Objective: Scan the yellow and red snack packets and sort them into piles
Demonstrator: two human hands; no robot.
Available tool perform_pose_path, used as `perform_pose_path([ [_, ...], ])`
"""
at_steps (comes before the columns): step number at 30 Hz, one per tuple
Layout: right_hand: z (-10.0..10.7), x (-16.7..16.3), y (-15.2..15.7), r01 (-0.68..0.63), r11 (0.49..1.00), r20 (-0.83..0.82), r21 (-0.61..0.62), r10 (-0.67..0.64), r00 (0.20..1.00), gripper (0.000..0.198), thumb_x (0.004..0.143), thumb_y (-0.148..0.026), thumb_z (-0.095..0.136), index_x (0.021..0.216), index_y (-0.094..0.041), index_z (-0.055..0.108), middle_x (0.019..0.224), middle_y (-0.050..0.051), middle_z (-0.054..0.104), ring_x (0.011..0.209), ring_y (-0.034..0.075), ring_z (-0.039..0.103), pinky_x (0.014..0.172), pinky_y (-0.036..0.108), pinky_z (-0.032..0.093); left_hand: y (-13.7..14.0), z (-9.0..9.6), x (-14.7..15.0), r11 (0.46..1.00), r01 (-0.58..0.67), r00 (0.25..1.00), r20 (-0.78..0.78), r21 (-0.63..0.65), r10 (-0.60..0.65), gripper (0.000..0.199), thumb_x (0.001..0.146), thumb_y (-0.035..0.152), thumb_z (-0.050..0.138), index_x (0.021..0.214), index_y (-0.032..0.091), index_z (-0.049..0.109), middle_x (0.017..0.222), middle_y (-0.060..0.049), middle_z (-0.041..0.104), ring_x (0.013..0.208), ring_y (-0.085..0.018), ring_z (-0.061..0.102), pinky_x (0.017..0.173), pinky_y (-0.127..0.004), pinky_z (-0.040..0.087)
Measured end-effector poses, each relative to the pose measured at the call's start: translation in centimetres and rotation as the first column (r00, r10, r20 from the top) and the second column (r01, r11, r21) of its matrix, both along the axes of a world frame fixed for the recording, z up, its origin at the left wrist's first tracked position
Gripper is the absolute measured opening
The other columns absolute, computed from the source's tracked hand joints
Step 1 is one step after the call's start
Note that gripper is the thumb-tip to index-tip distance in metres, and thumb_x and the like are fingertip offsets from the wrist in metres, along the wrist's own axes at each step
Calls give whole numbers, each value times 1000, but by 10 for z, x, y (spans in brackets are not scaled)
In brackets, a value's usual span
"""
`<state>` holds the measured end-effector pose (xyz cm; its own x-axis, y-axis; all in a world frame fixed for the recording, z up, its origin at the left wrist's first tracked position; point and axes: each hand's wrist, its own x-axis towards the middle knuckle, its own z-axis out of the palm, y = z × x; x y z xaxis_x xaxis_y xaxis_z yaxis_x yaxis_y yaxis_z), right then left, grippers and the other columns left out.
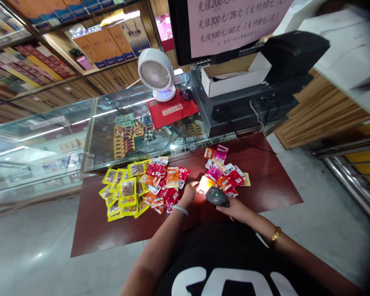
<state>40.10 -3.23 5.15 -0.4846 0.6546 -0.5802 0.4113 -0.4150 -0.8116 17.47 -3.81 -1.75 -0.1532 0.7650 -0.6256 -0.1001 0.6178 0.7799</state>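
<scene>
My right hand (237, 209) is wrapped round a black barcode scanner (216, 195), which shows a small green light on top. Bright light from its front falls on a pale snack packet (206, 184). My left hand (189, 194) pinches that packet by its left edge, just above the board. Close beyond the scanner lies a loose pile of red, pink and orange snack packets (233, 177). Left of my left hand is a bigger heap, with red and orange packets (172, 176) beside overlapping yellow packets (128, 187).
All the packets lie on a dark red board (95, 234) against a glass display counter (103, 123). On the counter are a white fan (156, 70), a red folder (163, 116), a mouse (186, 94) and a white open box (234, 80). Metal rails (351, 176) stand at right.
</scene>
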Motion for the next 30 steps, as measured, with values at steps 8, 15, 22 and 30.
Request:
perform_pose_path([
  [8, 11, 1, 1, 1, 1000, -65, -3, -1, 998, 58, 68, -50, 79, 114, -16, 69, 117, 11, 74, 111, 35, 66, 104, 51, 46, 8, 12, -19, 997, -10, 998, 55, 78, 5, 41, 71, 54, 72, 78, 14, 67, 69, -4, 68, 60, -13, 59, 65, -28, 51],
  [15, 3, 2, 4, 36, 999, -72, 6, -35, 997, 55, 68, -48, 80, 113, -19, 71, 111, 10, 76, 107, 34, 68, 101, 53, 49, -4, 60, -107, 990, -22, 600, -790, 140, 125, 43, 82, 42, 64, 118, 20, 63, 112, -12, 69, 105, -28, 62, 94, -45, 47],
  [22, -3, 11, 9, 58, 998, -35, 22, -57, 998, 54, 69, -45, 79, 114, -16, 70, 113, 12, 76, 110, 35, 67, 103, 52, 47, 51, 36, -22, 906, 418, 521, -834, 65, -180, 31, 84, 36, 66, 111, 20, 66, 112, -11, 68, 109, -27, 60, 98, -40, 44],
  [30, -2, 22, 15, 107, 993, 17, 54, -108, 994, 57, 70, -53, 77, 113, -16, 70, 110, 12, 77, 107, 35, 69, 99, 51, 49, 84, 5, 41, 890, 426, 524, -757, -165, -391, 43, 70, 43, 80, 98, 17, 62, 102, -16, 68, 101, -31, 62, 89, -40, 43],
])
